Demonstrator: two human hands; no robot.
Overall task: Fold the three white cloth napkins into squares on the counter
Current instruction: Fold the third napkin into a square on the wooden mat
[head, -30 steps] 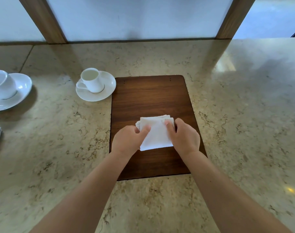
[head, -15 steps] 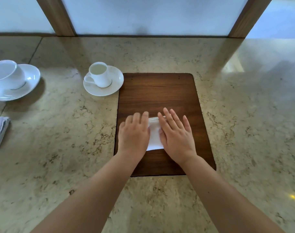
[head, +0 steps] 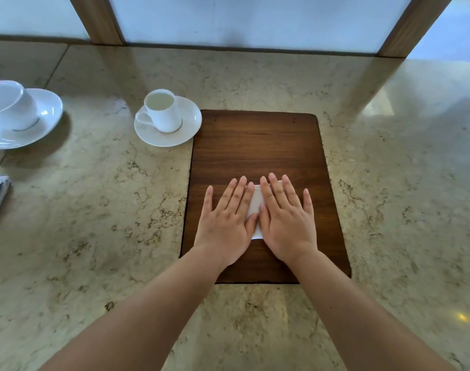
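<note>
- Pressing flat, your left hand [head: 225, 223] and right hand [head: 287, 223] lie spread over the folded napkin [head: 256, 203] on the wooden board [head: 255, 145], grasping nothing.
- Lifting both palms together may let the layers spring open.
- Sliding outward could skew the square.

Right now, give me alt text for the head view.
Both hands, left hand and right hand, press flat on a folded white napkin on a wooden board atop a marble counter. Two white cups on saucers sit left.
</note>
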